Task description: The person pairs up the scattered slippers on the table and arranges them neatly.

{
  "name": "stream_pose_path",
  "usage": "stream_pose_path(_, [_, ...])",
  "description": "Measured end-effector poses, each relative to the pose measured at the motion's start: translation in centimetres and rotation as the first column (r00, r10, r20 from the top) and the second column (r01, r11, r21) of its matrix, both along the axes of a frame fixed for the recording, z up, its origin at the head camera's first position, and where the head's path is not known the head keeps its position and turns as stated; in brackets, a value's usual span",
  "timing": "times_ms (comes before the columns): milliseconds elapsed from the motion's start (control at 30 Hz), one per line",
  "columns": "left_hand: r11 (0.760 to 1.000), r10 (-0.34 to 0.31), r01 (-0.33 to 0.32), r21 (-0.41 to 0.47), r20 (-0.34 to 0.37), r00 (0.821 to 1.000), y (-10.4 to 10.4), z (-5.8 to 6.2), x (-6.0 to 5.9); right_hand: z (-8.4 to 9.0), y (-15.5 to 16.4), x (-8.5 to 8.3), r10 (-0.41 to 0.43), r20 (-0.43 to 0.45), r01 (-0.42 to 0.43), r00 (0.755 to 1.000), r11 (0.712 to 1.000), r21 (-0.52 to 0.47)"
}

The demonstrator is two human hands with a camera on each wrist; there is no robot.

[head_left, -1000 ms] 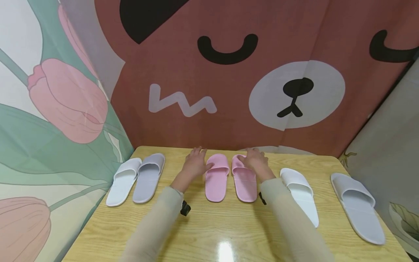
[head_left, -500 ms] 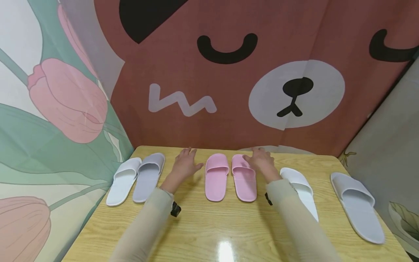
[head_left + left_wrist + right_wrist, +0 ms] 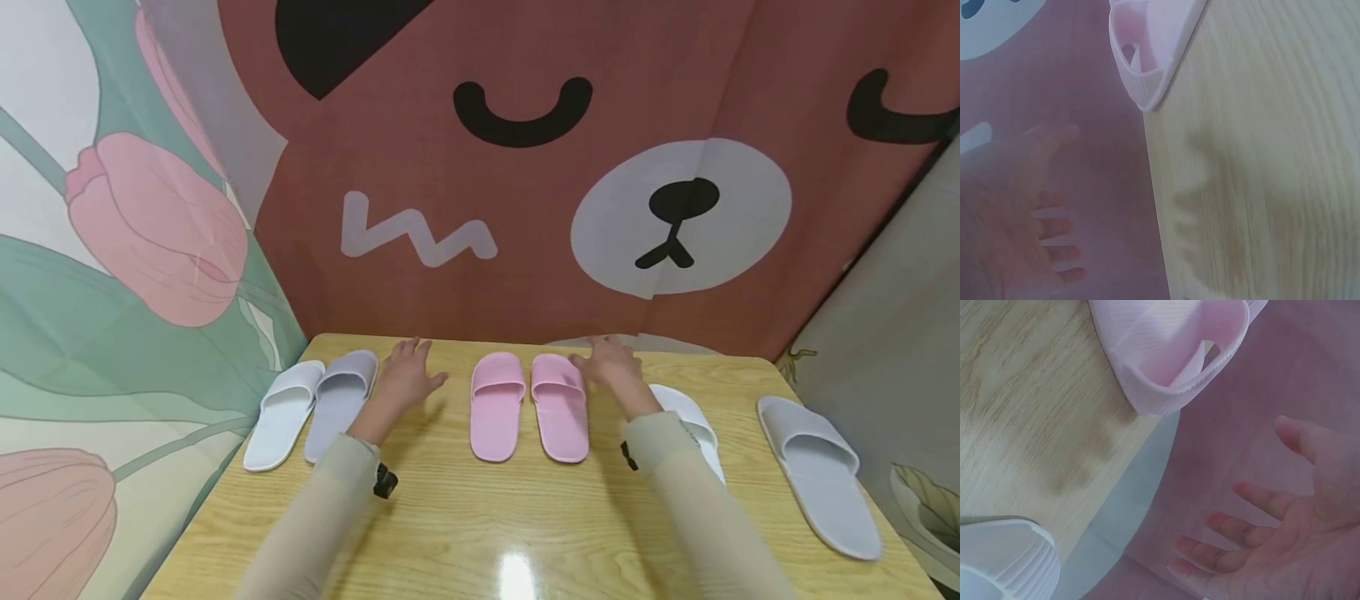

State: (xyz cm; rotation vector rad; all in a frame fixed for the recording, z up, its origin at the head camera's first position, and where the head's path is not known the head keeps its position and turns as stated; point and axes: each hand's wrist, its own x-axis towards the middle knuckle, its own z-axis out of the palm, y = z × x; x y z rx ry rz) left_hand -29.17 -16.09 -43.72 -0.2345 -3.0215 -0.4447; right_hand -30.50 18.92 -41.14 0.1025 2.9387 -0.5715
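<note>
Pink rubber slippers (image 3: 528, 404) sit paired between the left hand (image 3: 406, 375) and right hand (image 3: 615, 367), fingers spread, holding nothing; a careless sweep could knock the white slipper (image 3: 686, 417) askew.

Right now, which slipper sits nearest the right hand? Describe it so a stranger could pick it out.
Start at the wooden table under the bear-face backdrop. In the middle lies a pink pair; take the right pink slipper, just left of the open right hand, which hovers beside it. Every other slipper is white or grey, and its pink twin lies further left.
</note>
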Motion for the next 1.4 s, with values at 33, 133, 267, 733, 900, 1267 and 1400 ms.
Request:
stream_pose_path(33, [1.0,0.003,-0.003,-0.005,0.003,1.0,-0.1,0.0,0.0,0.0,0.1,0.0,-0.002,0.001,0.002,1.0,1.0,-0.001])
stream_pose_path(133, [1.0,0.009,-0.009,-0.024,-0.002,1.0,-0.6,0.0,0.0,0.0,0.5,0.1,-0.006,0.002,0.006,1.0,1.0,-0.002])
stream_pose_path(267, [0.999,0.021,-0.021,-0.043,-0.01,1.0,-1.2,0.0,0.0,0.0,1.1,0.4,-0.008,0.004,0.008,1.0,1.0,-0.003])
stream_pose_path(733, [0.999,0.043,-0.043,-0.027,-0.005,0.999,-3.3,-0.2,0.4,0.5,2.8,1.0,-0.011,0.009,0.011,1.0,1.0,-0.025])
stream_pose_path(900, [0.999,0.048,-0.048,-0.026,0.003,0.999,-4.1,-0.2,0.5,0.6,3.5,1.1,-0.013,0.011,0.013,1.0,1.0,-0.018])
stream_pose_path(1267, [0.998,0.059,-0.059,-0.007,0.009,0.998,-5.6,-0.7,0.5,0.6,5.4,1.5,-0.008,0.005,0.008,1.0,1.0,-0.002])
stream_pose_path(1400, [0.998,0.067,-0.067,-0.003,0.014,0.998,-5.8,-0.7,0.7,0.5,6.0,1.6,-0.013,-0.003,0.013,1.0,1.0,-0.004])
